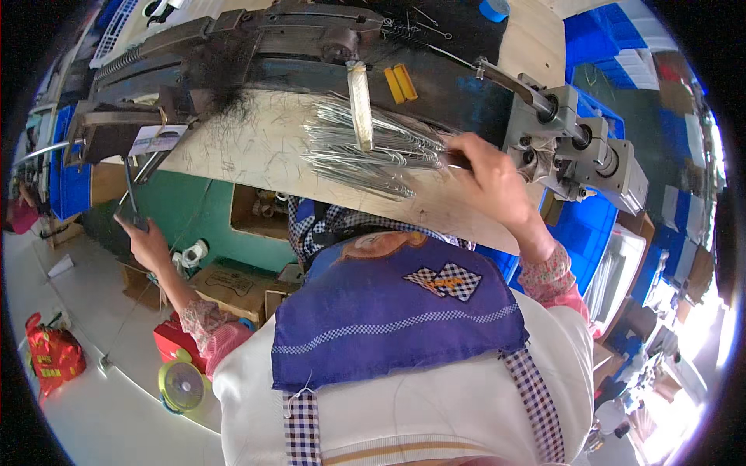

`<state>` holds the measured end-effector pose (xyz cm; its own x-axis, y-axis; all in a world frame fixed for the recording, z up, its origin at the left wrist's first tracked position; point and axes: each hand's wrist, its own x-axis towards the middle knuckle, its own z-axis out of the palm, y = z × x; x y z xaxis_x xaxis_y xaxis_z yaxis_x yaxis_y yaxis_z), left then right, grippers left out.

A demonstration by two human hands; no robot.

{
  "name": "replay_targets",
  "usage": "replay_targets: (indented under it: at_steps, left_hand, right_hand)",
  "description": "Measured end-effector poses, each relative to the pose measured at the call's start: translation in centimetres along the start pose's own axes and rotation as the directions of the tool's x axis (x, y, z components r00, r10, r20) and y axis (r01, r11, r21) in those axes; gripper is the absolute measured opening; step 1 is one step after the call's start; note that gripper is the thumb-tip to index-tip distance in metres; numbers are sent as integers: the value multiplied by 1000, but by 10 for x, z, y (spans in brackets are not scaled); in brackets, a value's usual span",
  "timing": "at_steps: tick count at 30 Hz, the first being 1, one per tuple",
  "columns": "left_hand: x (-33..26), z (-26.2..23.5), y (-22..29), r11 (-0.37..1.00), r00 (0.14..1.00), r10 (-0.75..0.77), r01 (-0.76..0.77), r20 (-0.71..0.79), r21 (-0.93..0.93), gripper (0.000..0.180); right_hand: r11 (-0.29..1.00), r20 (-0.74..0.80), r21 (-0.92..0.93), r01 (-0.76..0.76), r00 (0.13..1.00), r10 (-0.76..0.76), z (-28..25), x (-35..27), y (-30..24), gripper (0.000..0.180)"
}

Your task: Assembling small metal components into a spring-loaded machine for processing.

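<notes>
A long dark machine [264, 43] is standing along the back of the pale table [249, 147], and a big pile of thin metal wires [334, 136] is lying at the table's front part, near the middle. The person's right hand [493, 182] is reaching to the right end of this pile; its fingers are bending inward, but one cannot tell whether they are already pinching a wire. The left hand [151, 247] is closing around the lower end of a metal lever [152, 165], well apart from the pile. It seems that the person is now picking wire; the next move is probably calling for separating one piece cleanly, while the left hand is keeping the lever steady.
</notes>
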<state>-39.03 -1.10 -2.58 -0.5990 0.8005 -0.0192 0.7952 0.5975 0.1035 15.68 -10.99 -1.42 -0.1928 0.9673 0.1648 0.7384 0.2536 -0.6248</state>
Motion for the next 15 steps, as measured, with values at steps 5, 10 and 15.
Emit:
replay_targets:
  at_steps: [5,10,15]
  left_hand:
    - [-53,47,53,881,809,419,-471,-413,-29,73]
    - [-202,-55,209,-75,310,863,-703,-400,-707,68]
    - [-216,-47,231,263,-193,936,-167,293,-950,34]
  right_hand:
    - [962,-318,86,-258,908,272,-41,-20,-19,12]
    - [983,-200,-178,52,976,-88,-100,3,-65,20]
    - [939,-165,-24,342,925,-341,-89,50,-105,13]
